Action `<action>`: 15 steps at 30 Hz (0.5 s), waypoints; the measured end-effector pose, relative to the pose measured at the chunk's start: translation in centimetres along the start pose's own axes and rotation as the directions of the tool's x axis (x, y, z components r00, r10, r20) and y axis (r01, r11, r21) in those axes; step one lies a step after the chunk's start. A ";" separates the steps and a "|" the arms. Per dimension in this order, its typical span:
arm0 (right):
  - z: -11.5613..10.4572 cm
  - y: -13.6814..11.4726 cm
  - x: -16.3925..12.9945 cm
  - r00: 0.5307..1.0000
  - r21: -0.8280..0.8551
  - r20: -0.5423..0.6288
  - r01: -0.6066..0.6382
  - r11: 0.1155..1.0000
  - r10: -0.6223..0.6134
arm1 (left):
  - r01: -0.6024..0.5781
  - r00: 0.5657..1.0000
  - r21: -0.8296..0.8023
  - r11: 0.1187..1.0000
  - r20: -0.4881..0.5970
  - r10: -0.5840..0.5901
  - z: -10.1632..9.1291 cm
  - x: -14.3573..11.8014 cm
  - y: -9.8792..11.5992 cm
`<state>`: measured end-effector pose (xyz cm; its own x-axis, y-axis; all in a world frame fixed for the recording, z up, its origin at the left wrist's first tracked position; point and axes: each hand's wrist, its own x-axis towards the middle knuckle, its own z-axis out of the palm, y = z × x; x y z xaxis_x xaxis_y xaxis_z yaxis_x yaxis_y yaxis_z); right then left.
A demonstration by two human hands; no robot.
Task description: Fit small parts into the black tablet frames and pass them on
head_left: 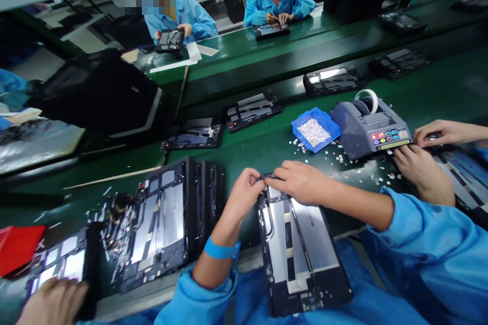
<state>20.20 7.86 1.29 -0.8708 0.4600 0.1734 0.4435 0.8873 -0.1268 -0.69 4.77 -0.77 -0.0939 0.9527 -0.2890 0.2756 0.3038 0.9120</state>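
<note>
Tablet (301,250), black-rimmed rectangular slab, glossy silver inside, hands (299,182) together at its far edge, grip unclear.

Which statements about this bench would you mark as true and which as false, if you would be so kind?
1. The left hand and the right hand are both at the far end of the open tablet. True.
2. The blue wristband is on the right arm. False: the blue wristband is on the left arm.
3. The blue tray holds small white bits. True.
4. The tape dispenser stands left of the blue tray in the picture. False: the tape dispenser stands right of it.
5. Other tablets lean in a row to the left of the left hand. True.
</note>
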 end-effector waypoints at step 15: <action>-1.9 0.3 -1.3 0.972 0.078 -0.077 -0.214 0.974 0.220 | -0.094 0.974 0.229 0.969 -0.181 0.137 -1.4 -4.3 -0.8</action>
<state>21.85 7.58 2.83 -0.7329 0.6451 0.2164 0.6015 0.7629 -0.2371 -1.81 0.42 0.16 -0.2267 0.9684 -0.1035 0.4945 0.2060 0.8444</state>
